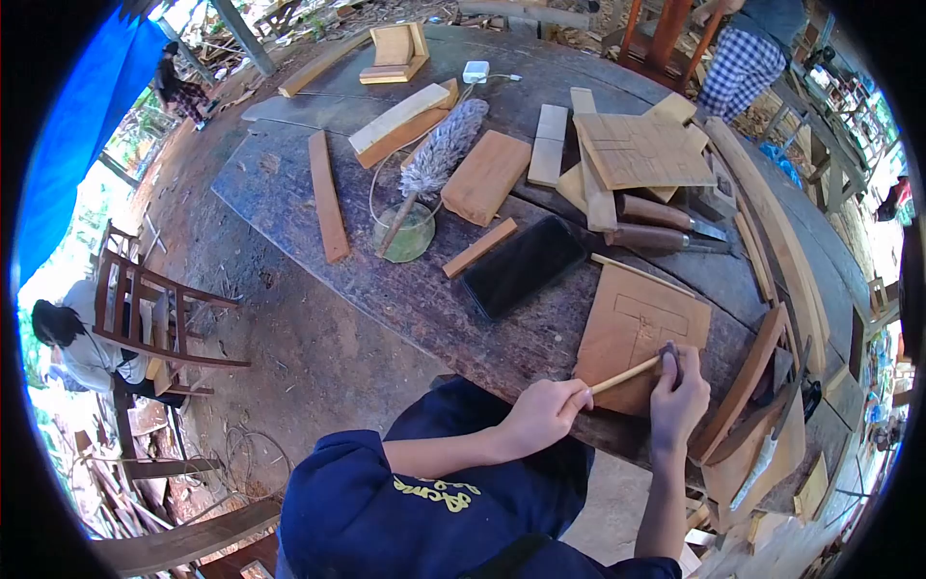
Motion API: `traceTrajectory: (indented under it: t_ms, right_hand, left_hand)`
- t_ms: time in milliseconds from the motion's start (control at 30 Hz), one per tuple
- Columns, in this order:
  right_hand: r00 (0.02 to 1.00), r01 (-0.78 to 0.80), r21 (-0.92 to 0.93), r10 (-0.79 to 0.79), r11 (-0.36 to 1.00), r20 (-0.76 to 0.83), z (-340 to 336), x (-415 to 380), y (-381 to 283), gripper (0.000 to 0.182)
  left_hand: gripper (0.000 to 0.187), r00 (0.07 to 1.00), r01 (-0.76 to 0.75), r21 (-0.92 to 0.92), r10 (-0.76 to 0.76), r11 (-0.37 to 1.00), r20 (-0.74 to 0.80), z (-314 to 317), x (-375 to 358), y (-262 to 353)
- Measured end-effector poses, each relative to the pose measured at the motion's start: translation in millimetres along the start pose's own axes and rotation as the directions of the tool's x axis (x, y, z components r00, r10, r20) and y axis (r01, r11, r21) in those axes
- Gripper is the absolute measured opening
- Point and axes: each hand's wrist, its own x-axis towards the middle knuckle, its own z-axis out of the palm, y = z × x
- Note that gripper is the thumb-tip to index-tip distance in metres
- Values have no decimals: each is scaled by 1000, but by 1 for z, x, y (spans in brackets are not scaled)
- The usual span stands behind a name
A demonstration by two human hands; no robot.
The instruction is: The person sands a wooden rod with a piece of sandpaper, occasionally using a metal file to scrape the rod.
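Note:
My left hand [550, 413] is closed round one end of a slim pale wooden rod [625, 374]. At the rod's other end, my right hand [680, 394] pinches a small dark piece [667, 355] whose kind I cannot make out. Both hands are above the near part of a flat reddish-brown wooden board [603, 333], which has an outlined shape cut or drawn on its face. A black phone [526, 268] lies just left of that board. Two wooden-handled tools [651, 236] with metal blades rest beyond it.
A carved board [641, 150] tops stacked wood pieces. A grey fluffy brush [446, 145] stands in a greenish glass container [405, 236]. Wood blocks [487, 177] and a white charger [476, 71] are on the worn table [386, 299]. Other people are at the left and far right.

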Motion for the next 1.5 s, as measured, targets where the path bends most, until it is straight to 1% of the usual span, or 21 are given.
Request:
traceTrajectory:
  t_ms: [100, 133, 167, 267, 333, 433, 467, 500, 567, 667, 767, 833, 900, 1000, 1100, 1133, 1167, 1233, 1367, 1433, 1500]
  right_hand:
    - [998, 24, 52, -26, 998, 51, 1, -16, -15, 7]
    - [986, 0, 44, -7, 999, 168, 1, -26, -19, 7]
    - [989, 117, 144, -128, 983, 75, 6, -34, -25, 6]
    - [987, 79, 175, -101, 981, 121, 2, -18, -11, 7]
    - [999, -36, 45, 36, 998, -9, 2, -2, 4, 8]
    - [999, -24, 54, 26, 998, -30, 3, -6, 0, 7]
    - [999, -23, -4, 23, 1000, 45, 1, -13, -6, 7]
    - [988, -48, 38, 42, 998, 146, -3, -21, -16, 7]
    - [991, 102, 117, -111, 988, 72, 1, -32, -24, 6]
    - [1000, 3, 50, -4, 999, 30, -2, -11, -7, 5]
    - [998, -60, 7, 60, 998, 3, 2, -11, -2, 5]
    - [994, 16, 86, -25, 996, 103, 2, -27, -17, 5]
    - [988, 102, 161, -119, 982, 102, 4, -37, -26, 5]
    - [997, 45, 29, -47, 999, 62, -1, -15, -14, 7]
    - [999, -35, 43, 34, 998, 18, 1, -8, -7, 8]
    - [999, -10, 81, 6, 997, 39, 1, -13, -13, 9]
    - [982, -72, 75, 57, 995, 181, -3, -21, -22, 8]
    - [990, 107, 204, -124, 973, 71, 9, -36, -24, 7]
    - [995, 17, 105, -28, 994, 99, 2, -12, -9, 8]
    - [997, -72, 86, 71, 994, 11, 4, -4, 1, 9]
    - [999, -52, 77, 52, 996, -3, 8, -17, -8, 8]
  left_hand:
    - [23, 1000, -4, 0, 4, 1000, -9, 2, 0, -4]
    - [23, 1000, -2, -10, 2, 1000, -13, 3, 0, -4]
    - [23, 1000, -2, -12, 2, 1000, -4, 3, 0, -4]
    - [23, 1000, -7, 23, 7, 1000, -2, 1, 0, -2]
    - [23, 998, 51, 15, -52, 999, 44, -2, 1, 1]
    - [23, 1000, 21, 25, -22, 999, 22, -1, 0, -1]
    - [23, 1000, 16, 23, -16, 1000, 24, 0, 0, -1]
    - [23, 1000, 8, 13, -9, 1000, 2, 1, -1, -1]
    - [23, 1000, 6, 2, -6, 1000, -16, 2, -1, -1]
    - [24, 999, 48, 6, -48, 999, 15, 0, -2, 0]
    - [25, 1000, 11, -9, -11, 1000, -10, 0, 0, 1]
    - [25, 1000, 19, 20, -18, 1000, -10, 2, -1, -1]
    - [25, 1000, 25, 12, -25, 1000, -3, 1, 0, 0]
    - [25, 1000, 27, -11, -27, 1000, 10, -2, 1, 0]
    - [25, 1000, 27, -27, -27, 999, 14, -2, 1, 2]
    - [25, 999, 39, -23, -39, 999, 18, -2, 0, 2]
    - [25, 999, 37, -24, -36, 999, 19, -1, 0, 1]
    - [25, 1000, 10, -26, -11, 1000, -15, 1, 0, -2]
    - [25, 1000, 29, -29, -28, 999, 13, -3, 1, 1]
    - [25, 999, 39, -18, -38, 999, 16, -2, 2, 1]
    - [25, 1000, 30, -26, -30, 999, 0, 1, 1, 0]
